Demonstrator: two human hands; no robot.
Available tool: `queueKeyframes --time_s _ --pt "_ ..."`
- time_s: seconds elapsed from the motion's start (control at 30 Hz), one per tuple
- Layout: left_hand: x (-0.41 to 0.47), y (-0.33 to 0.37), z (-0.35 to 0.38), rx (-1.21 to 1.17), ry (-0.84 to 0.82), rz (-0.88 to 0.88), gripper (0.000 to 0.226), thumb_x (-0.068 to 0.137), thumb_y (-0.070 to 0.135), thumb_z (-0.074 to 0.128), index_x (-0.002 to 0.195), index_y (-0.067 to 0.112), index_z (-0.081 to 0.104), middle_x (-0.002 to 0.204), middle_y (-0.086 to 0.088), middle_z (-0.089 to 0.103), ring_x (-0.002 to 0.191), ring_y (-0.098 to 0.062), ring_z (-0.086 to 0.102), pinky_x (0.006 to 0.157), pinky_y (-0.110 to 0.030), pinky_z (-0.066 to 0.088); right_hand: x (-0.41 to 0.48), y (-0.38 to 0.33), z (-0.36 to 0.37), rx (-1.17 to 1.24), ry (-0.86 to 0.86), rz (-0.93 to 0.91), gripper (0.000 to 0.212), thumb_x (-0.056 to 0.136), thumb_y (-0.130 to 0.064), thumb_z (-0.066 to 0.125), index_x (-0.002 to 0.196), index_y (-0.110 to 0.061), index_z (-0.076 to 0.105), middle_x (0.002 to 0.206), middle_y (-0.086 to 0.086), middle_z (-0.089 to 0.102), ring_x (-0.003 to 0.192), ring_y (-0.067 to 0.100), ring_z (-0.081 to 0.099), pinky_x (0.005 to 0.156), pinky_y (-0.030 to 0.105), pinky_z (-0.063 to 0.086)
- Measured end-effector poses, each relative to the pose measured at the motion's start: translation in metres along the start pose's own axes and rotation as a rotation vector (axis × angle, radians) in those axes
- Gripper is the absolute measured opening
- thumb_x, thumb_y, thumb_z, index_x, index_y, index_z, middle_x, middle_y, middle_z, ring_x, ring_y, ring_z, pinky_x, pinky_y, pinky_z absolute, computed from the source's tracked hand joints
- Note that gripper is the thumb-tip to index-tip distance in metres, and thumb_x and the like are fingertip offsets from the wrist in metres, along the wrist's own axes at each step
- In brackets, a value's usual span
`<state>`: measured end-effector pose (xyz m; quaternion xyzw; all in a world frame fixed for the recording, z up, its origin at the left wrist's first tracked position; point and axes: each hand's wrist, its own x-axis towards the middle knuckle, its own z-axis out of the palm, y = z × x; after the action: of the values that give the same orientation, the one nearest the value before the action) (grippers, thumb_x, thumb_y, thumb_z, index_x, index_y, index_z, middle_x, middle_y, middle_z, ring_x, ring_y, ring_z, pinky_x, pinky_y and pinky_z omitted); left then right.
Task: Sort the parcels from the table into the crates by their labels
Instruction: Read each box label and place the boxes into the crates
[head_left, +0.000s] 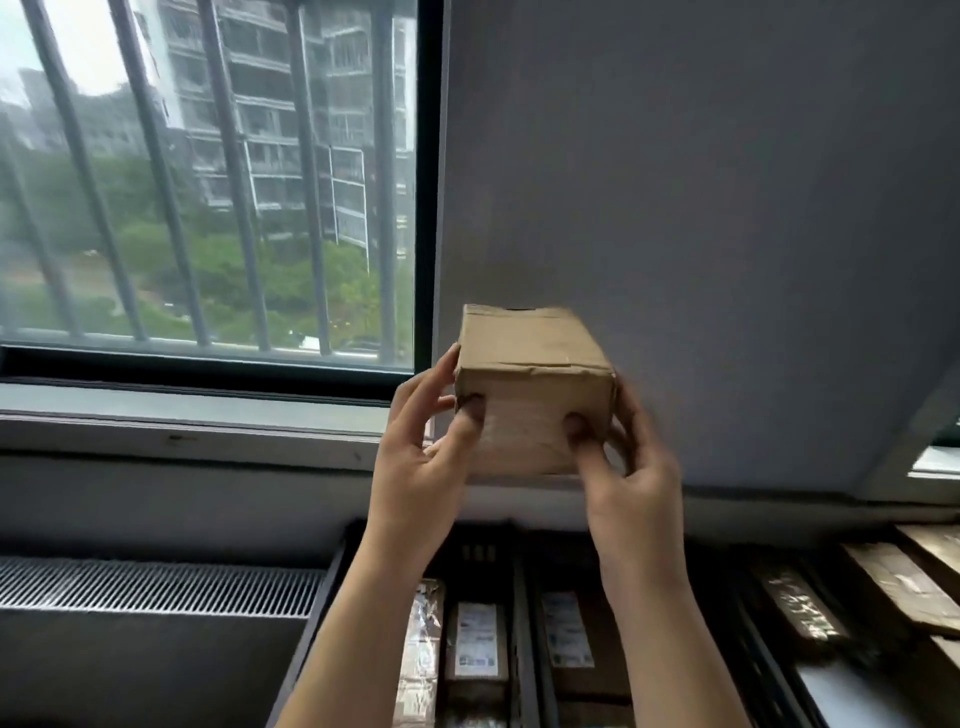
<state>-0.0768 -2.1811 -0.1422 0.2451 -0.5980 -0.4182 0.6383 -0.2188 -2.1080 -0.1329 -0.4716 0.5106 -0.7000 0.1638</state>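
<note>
I hold a small brown cardboard parcel (530, 374) up in front of the grey wall, above the crates. My left hand (421, 462) grips its left side, thumb pressed on the near face. My right hand (628, 467) grips its right side, thumb on the near face too. The parcel's top carries tape; no label shows on the faces towards me. Below my forearms stand dark crates (519, 597) holding parcels with white labels (477, 639).
A barred window (208, 182) fills the upper left, with a sill (182, 415) and a radiator grille (156, 587) under it. More brown cardboard parcels (904, 582) lie at the lower right. A grey wall (701, 208) stands behind the held parcel.
</note>
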Motion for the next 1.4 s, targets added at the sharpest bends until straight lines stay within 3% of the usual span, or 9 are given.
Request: queueKeyframes --time_s 0.23,0.33,0.5,0.67,0.8,1.0,1.1,1.27,1.4 --pt "0.018 0.005 -0.016 0.044 0.029 0.003 0.053 0.083 0.05 0.065 0.135 0.041 0.06 0.125 0.018 0.059 0.111 -0.014 0.063 0.103 -0.037 0.052 0.009 -0.008 0.024 0.013 -0.028 -0.012 0.043 0.096 -0.026 0.065 0.132 -0.048 0.054 0.127 -0.021 0.063 0.114 -0.01 0.057 0.079 0.008 0.051" --pt "0.02 0.005 -0.016 0.047 0.035 -0.003 0.049 0.089 0.039 0.064 0.137 0.04 0.059 0.127 0.015 0.06 0.115 -0.013 0.062 0.107 -0.043 0.05 0.007 -0.01 0.027 0.049 -0.015 -0.018 0.04 0.097 -0.028 0.064 0.132 -0.045 0.056 0.126 -0.021 0.063 0.116 -0.009 0.057 0.08 0.009 0.052" --pt "0.021 0.014 -0.018 0.003 0.014 0.021 0.065 0.084 0.035 0.071 0.144 0.032 0.046 0.12 0.011 0.069 0.112 -0.006 0.066 0.093 -0.024 0.052 0.003 -0.012 0.04 0.111 -0.004 -0.061 0.041 0.093 -0.04 0.054 0.133 -0.041 0.061 0.13 -0.018 0.063 0.123 -0.002 0.057 0.098 0.021 0.052" --pt "0.016 0.018 -0.019 0.0 0.03 0.052 0.102 0.066 0.039 0.091 0.146 0.036 0.027 0.133 0.01 0.06 0.127 -0.007 0.057 0.1 -0.022 0.05 -0.007 -0.016 0.054 0.109 -0.039 -0.125 0.044 0.101 0.002 0.052 0.129 -0.029 0.067 0.132 -0.009 0.061 0.123 0.001 0.058 0.095 0.01 0.048" --pt "0.021 0.015 -0.03 0.048 0.097 0.042 0.136 0.043 0.058 0.098 0.15 0.051 0.014 0.153 -0.006 0.039 0.141 -0.022 0.045 0.111 -0.05 0.046 -0.017 -0.018 0.061 0.117 -0.083 -0.14 0.052 0.1 0.009 0.046 0.127 -0.03 0.067 0.128 -0.019 0.061 0.125 -0.003 0.055 0.099 0.011 0.045" --pt "0.026 0.019 -0.036 0.069 0.136 0.045 0.146 0.033 0.062 0.099 0.145 0.066 0.005 0.153 0.007 0.032 0.145 -0.022 0.037 0.108 -0.052 0.047 -0.022 -0.023 0.068 0.134 -0.127 -0.16 0.058 0.096 0.018 0.043 0.129 -0.024 0.066 0.13 -0.017 0.06 0.128 0.004 0.055 0.101 0.014 0.045" --pt "0.023 0.026 -0.035 0.156 0.149 0.028 0.149 0.034 0.058 0.096 0.148 0.061 0.0 0.141 0.025 0.025 0.145 -0.014 0.031 0.112 -0.046 0.045 -0.023 -0.026 0.068 0.149 -0.138 -0.17 0.056 0.097 0.015 0.043 0.13 -0.024 0.066 0.13 -0.015 0.06 0.129 0.007 0.055 0.102 0.015 0.045" --pt "0.024 0.032 -0.043 0.24 0.142 0.012 0.134 0.047 0.061 0.085 0.156 0.037 0.012 0.138 0.006 0.035 0.137 -0.012 0.039 0.115 -0.038 0.042 -0.028 -0.027 0.066 0.123 -0.199 -0.147 0.04 0.103 -0.002 0.048 0.132 -0.024 0.064 0.129 -0.012 0.064 0.128 0.011 0.057 0.104 0.022 0.048" --pt "0.025 0.027 -0.054 0.114 0.113 -0.003 0.121 0.055 0.057 0.086 0.156 0.038 0.022 0.144 0.003 0.044 0.136 -0.014 0.047 0.114 -0.043 0.044 -0.025 -0.026 0.056 0.021 -0.125 -0.099 0.036 0.099 -0.023 0.06 0.133 -0.034 0.057 0.125 -0.015 0.066 0.124 0.003 0.058 0.103 0.025 0.048"
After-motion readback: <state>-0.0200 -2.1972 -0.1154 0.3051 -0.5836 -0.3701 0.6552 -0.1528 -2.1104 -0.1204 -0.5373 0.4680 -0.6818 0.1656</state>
